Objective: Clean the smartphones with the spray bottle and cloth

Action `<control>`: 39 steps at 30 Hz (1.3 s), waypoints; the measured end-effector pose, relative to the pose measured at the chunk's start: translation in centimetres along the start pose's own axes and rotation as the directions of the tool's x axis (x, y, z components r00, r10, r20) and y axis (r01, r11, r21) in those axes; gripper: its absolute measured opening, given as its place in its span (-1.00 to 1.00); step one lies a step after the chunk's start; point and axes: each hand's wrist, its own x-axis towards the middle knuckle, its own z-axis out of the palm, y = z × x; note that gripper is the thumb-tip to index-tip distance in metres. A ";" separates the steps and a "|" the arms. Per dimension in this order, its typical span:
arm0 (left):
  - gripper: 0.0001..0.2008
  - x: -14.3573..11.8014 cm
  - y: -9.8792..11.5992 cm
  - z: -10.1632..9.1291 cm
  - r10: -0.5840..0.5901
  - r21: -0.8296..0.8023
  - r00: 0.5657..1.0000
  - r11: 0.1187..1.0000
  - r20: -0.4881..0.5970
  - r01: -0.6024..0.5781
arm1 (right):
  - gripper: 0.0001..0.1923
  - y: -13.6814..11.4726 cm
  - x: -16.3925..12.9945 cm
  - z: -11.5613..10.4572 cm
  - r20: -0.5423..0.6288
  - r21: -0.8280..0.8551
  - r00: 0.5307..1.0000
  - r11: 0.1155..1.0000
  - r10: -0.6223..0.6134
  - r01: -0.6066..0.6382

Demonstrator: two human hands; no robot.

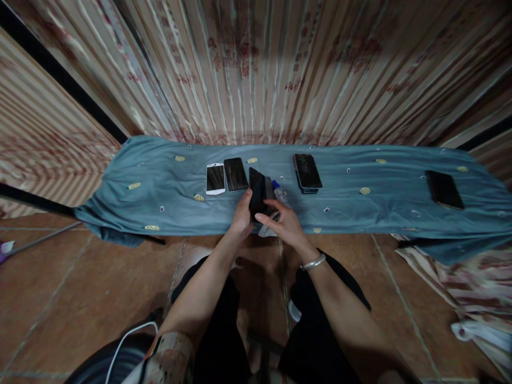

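Observation:
My left hand [242, 213] is closed around the left edge of a dark smartphone [257, 189], which is tilted above the cloth-covered table. At the phone's lower right, my right hand [286, 221] has its fingers bent against the edge, with a silver bangle on the wrist. Just behind my right hand lies a small clear bottle with a blue cap [281, 193]. Part of a pale grey cloth [266, 232] shows beneath my hands, and a dark grey flat object [268, 186] is partly hidden behind the phone.
A white phone [215, 178] and a black phone [236, 174] lie to the left. Stacked phones [307, 173] sit right of centre, and another dark phone [444, 189] lies far right. The narrow table has a blue-green cloth [380, 202]; a striped curtain [256, 69] hangs behind it.

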 end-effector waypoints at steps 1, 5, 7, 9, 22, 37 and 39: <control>-0.69 0.0 0.1 0.0 -0.005 0.000 1.000 1.000 -0.005 0.005 | -0.44 0.2 0.1 -0.1 -0.001 0.051 1.000 0.999 0.021 -0.020; -0.66 -0.3 1.0 0.4 -0.044 -0.046 0.999 0.998 0.008 0.044 | -0.53 0.7 0.6 -0.8 0.033 0.382 0.991 0.915 0.128 -0.130; -0.61 -0.5 1.4 0.5 -0.076 -0.064 0.997 0.995 0.024 0.078 | -0.58 0.7 0.7 -1.3 0.103 0.499 0.981 0.845 0.164 -0.193; -0.57 -0.7 1.6 0.5 -0.101 -0.053 0.994 0.993 0.042 0.103 | -0.59 0.6 0.7 -1.8 0.169 0.543 0.968 0.802 0.188 -0.250; -0.53 -2.2 1.8 -0.6 -0.281 0.010 0.955 0.960 0.097 0.282 | -0.65 1.6 1.4 -3.9 -0.461 0.313 0.884 0.947 0.080 0.078; -0.40 -3.5 0.6 0.3 -0.279 0.006 0.951 0.960 0.135 0.281 | -0.37 0.3 -1.5 1.4 -0.003 -0.397 0.908 0.834 -0.419 0.383; -0.39 -3.5 0.5 0.3 -0.276 0.015 0.949 0.961 0.152 0.277 | -0.34 0.4 -1.6 1.3 0.003 -0.413 0.910 0.828 -0.414 0.378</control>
